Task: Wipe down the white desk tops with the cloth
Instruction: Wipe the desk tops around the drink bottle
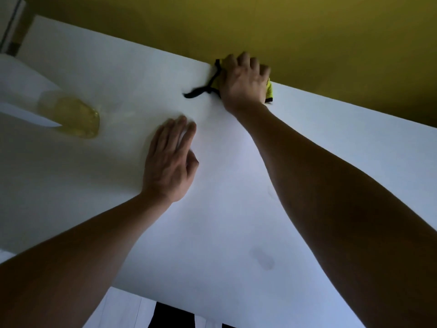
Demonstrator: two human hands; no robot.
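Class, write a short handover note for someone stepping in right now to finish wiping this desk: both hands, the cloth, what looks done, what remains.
Right hand: presses the yellow cloth at the far edge of the white desk top, by the yellow wall.
Left hand: flat on the desk, fingers straight, holding nothing.
Bottle of yellowish liquid: lies at the far left.
Done: cannot tell.
Left: a faint dark smudge near the front edge, then the other desk tops.

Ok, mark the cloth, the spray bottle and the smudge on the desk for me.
cloth (269, 91), head view: yellow edge showing beside the right hand.
spray bottle (78, 117), head view: body holding yellow liquid.
smudge (263, 258), head view: middle of the grey mark.
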